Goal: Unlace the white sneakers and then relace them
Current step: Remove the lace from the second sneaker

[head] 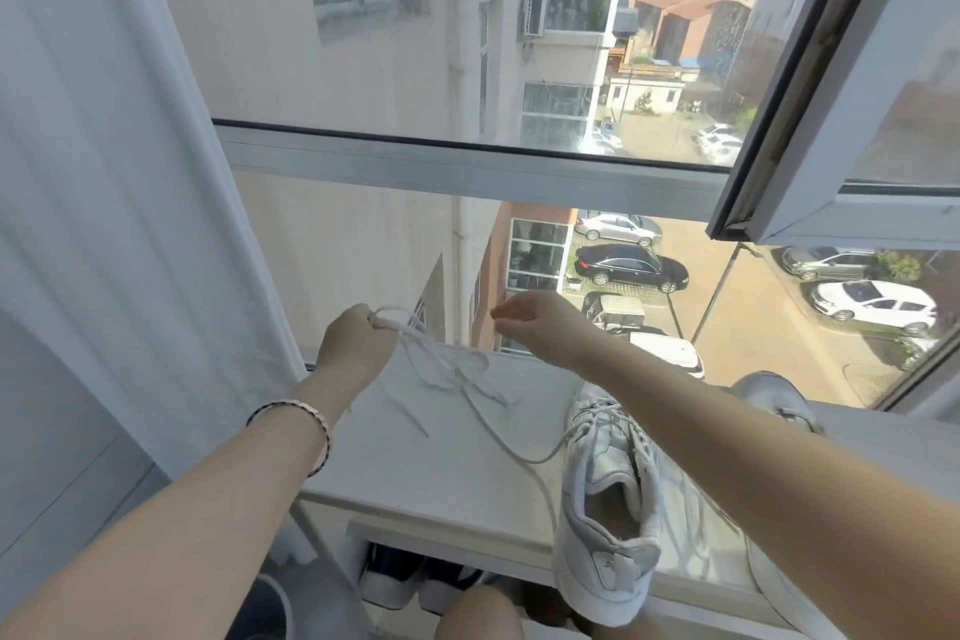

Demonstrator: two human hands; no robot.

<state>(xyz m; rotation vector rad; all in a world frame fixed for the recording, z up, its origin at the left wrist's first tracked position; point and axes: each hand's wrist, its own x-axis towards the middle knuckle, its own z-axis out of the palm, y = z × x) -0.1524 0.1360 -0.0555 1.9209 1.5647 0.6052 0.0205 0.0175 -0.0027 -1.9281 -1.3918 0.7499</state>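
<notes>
A white sneaker (605, 525) lies on the white sill (447, 478), heel toward me and hanging over the front edge. A second white sneaker (774, 400) lies beyond my right forearm, mostly hidden. My left hand (353, 343) grips a loop of white shoelace (447, 369), lifted above the sill. The lace trails down across the sill toward the near sneaker. My right hand (535, 322) is raised beside it with fingers curled; whether it pinches any lace is unclear.
A glass window (467, 68) stands right behind the sill, and an open window sash (841, 130) juts in at the upper right. A white curtain (104, 224) hangs at the left. Dark shoes (405, 582) sit on a shelf under the sill.
</notes>
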